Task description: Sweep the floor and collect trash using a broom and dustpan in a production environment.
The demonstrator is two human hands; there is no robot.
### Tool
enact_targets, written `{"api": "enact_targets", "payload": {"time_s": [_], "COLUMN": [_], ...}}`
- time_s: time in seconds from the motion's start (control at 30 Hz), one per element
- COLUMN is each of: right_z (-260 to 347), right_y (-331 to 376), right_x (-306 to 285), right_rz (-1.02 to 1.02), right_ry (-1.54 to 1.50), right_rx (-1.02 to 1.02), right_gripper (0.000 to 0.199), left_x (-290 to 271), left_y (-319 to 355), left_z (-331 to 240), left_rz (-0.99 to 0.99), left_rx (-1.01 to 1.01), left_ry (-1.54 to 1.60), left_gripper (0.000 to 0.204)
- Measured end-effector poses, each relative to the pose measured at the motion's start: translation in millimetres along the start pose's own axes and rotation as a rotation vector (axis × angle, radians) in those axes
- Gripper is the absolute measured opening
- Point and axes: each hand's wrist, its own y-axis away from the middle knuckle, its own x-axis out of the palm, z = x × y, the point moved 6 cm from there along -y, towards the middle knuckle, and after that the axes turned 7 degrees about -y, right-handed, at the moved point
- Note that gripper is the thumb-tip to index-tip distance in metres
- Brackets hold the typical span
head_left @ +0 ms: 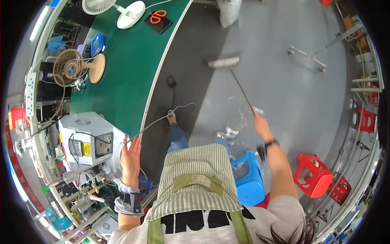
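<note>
My right hand [262,127] is closed around the thin handle of a broom [239,87], whose pale head [224,62] rests on the grey floor out in front. Scraps of litter [237,126] lie on the floor just below that hand. My left hand [131,156] is raised beside the green table edge and holds a grey cable [162,118] that runs forward to a loop near my foot [172,116]. A striped apron covers my front.
A green workbench [130,69] curves along the left with two fans, orange scissors on a dark pad and a grey machine box [91,138]. A blue stool [248,175] and red stools [313,175] stand close right. A small black box lies on the floor.
</note>
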Motion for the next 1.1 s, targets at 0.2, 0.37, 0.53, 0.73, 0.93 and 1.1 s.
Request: {"api": "enact_targets", "payload": {"time_s": [0.2,0.37,0.53,0.73,0.93,1.1], "right_z": [-32,17,11,24,-37,-3], "right_y": [268,302,146,-142,-31,205], "right_x": [-53,-118,-101,-70,-55,-90], "right_rz": [0.209,0.222,0.031,-0.139,-0.087,0.021], "right_ry": [0.104,-0.064,-0.06,0.003,-0.018,-0.08], "right_rx": [0.344,0.488,0.186,0.198,0.331,0.513], "right_gripper": [0.043,0.036,0.037,0.038,0.047,0.044], "left_x": [5,25,33,37,75,68], "left_y": [-69,-105,-91,-58,-96,-101], "left_z": [18,44,66,113,87,100], "left_rz": [-0.034,0.024,-0.052,-0.109,-0.111,-0.173], "left_rx": [-0.169,-0.125,-0.051,-0.276,-0.239,-0.286], "left_ry": [0.194,0.04,-0.284,-0.365,-0.237,-0.161], "left_gripper": [0.044,0.039,0.038,0.033,0.032,0.033]}}
